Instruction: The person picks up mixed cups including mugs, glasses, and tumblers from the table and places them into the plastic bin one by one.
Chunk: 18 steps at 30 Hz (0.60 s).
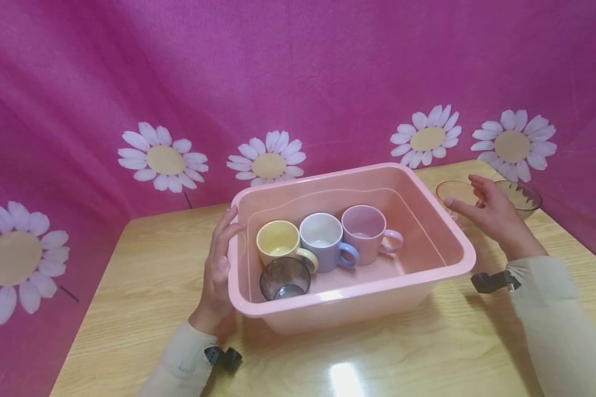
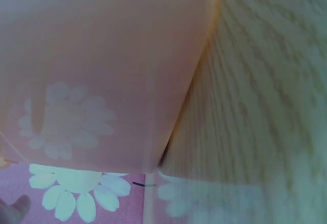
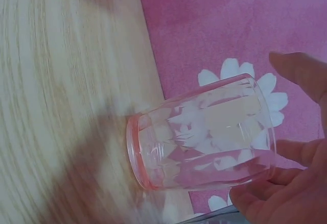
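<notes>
On the pale wood-grain table [image 1: 144, 286] we see a pink rectangular plastic tub [image 1: 377, 288]; in it stand a yellow mug [image 1: 273, 242], a blue mug with a white inside [image 1: 321, 258] and a pink mug [image 1: 363, 251], with a smoky see-through glass vessel [image 1: 284, 280] in front of the yellow one; our left hand [image 1: 217, 275] rests its fingers on the tub's left rim; our right hand [image 1: 499, 218], thumb and fingers apart, is at the upright clear pinkish faceted tumbler [image 3: 199, 137], right of the tub; we cannot tell whether it touches; a dark-rimmed transparent bowl [image 1: 525, 197] lies beyond.
</notes>
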Available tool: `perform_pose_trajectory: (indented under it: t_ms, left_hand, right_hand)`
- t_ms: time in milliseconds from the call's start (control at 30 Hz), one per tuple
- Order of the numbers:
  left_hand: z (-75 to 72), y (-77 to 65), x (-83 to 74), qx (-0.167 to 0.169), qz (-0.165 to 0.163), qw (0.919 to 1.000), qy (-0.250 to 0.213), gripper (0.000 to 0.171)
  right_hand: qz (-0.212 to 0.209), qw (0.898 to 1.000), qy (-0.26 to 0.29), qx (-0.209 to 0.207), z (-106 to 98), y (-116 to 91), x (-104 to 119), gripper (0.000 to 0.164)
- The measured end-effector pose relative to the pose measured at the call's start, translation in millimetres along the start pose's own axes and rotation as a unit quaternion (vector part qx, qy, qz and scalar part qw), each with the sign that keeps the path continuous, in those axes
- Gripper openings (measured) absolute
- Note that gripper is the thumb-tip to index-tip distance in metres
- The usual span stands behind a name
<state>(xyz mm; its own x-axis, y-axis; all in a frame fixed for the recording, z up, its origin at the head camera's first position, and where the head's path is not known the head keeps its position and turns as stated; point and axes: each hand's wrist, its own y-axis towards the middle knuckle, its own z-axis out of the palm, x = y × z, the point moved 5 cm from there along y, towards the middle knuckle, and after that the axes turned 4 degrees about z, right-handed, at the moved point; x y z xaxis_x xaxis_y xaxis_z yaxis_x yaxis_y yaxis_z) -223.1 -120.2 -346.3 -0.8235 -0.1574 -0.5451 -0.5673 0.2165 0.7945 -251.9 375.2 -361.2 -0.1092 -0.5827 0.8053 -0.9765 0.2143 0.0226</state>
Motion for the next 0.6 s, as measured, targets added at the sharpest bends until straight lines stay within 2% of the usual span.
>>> perform_pose_trajectory:
  t_ms: [600]
  left_hand:
    - [0.0, -0.3, -0.9, 0.000, -0.009, 0.9999, -0.012, 0.054]
  right_hand:
    - [0.042, 0.999, -0.006, 0.020, 7.2, 3.6, -11.9, 0.104]
